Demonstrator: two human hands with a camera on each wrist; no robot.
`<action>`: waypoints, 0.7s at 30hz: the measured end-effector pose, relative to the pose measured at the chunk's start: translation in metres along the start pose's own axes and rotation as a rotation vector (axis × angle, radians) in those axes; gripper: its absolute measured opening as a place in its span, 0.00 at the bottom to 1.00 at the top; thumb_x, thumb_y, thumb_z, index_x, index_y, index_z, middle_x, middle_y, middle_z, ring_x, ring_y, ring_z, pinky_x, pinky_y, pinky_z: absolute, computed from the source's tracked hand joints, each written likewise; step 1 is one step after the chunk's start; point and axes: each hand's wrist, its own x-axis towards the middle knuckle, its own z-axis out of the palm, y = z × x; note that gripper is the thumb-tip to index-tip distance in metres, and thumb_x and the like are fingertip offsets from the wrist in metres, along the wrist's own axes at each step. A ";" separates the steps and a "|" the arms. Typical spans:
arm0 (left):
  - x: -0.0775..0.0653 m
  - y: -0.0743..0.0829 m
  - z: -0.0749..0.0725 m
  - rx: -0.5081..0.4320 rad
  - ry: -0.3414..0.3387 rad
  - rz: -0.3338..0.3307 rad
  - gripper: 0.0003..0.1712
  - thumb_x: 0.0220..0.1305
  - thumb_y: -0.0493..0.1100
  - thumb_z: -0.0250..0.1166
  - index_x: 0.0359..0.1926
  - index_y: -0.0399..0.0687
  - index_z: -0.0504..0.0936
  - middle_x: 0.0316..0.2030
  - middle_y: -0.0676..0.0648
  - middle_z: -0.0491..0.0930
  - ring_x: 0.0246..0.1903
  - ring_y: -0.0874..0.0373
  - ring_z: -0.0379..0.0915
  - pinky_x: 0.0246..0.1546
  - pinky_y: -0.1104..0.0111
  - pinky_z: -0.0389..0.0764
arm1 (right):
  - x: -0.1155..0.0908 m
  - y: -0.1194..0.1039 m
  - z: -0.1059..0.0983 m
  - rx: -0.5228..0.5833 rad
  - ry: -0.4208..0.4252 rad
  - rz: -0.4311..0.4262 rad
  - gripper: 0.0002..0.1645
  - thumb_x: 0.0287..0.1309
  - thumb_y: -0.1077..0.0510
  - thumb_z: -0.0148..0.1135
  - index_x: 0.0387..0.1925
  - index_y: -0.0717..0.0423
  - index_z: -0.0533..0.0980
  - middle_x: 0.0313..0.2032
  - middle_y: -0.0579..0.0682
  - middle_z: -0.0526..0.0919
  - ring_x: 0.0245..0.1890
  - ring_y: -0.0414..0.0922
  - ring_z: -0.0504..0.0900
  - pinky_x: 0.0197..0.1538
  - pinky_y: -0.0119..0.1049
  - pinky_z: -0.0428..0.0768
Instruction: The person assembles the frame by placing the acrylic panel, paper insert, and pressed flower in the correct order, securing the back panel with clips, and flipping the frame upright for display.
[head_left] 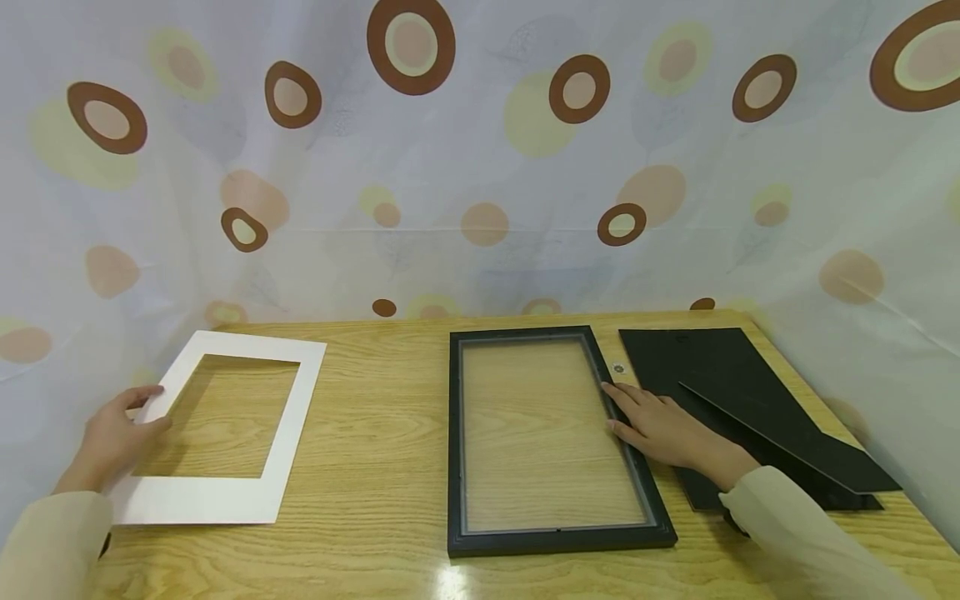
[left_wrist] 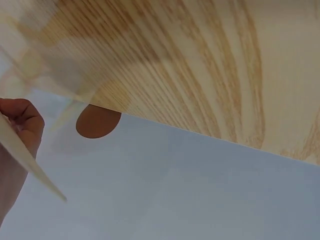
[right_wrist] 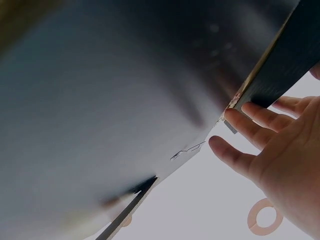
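White picture mat, rectangular opening, lower left; left hand pinches its left edge. Black rectangular picture frame, lower centre; right hand, fingers loosely extended, touches its right side.

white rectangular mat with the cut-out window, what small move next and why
Probably bring the white rectangular mat rightward, towards the black rectangular frame. The left hand grips the mat's left border, the right hand rests on the frame's right side, and wood grain shows through the frame's opening, with no mat in it.
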 end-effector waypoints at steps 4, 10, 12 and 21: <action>0.002 0.003 -0.002 -0.012 0.009 0.007 0.34 0.61 0.46 0.57 0.62 0.27 0.60 0.56 0.22 0.59 0.48 0.30 0.59 0.42 0.47 0.64 | 0.000 0.000 0.000 0.000 0.001 0.000 0.36 0.65 0.45 0.47 0.67 0.62 0.55 0.62 0.65 0.63 0.59 0.62 0.66 0.54 0.60 0.65; 0.005 0.008 -0.003 -0.031 0.021 0.003 0.35 0.62 0.47 0.57 0.63 0.30 0.60 0.56 0.23 0.60 0.50 0.29 0.61 0.38 0.62 0.68 | 0.000 0.000 0.000 0.003 -0.002 0.005 0.36 0.65 0.45 0.47 0.67 0.62 0.54 0.63 0.65 0.62 0.60 0.62 0.65 0.54 0.60 0.65; 0.006 0.011 -0.003 -0.049 0.025 0.019 0.35 0.62 0.47 0.58 0.62 0.29 0.60 0.56 0.22 0.61 0.50 0.29 0.61 0.36 0.68 0.68 | 0.000 0.000 0.000 0.002 -0.005 0.007 0.36 0.65 0.45 0.46 0.67 0.61 0.54 0.63 0.65 0.62 0.60 0.62 0.65 0.55 0.60 0.65; 0.010 0.027 0.010 -0.081 0.031 0.057 0.34 0.59 0.46 0.61 0.61 0.29 0.63 0.53 0.25 0.65 0.38 0.53 0.73 0.28 0.82 0.64 | 0.000 0.000 0.000 0.008 -0.007 0.013 0.36 0.65 0.45 0.46 0.67 0.61 0.54 0.63 0.65 0.62 0.60 0.62 0.65 0.55 0.60 0.64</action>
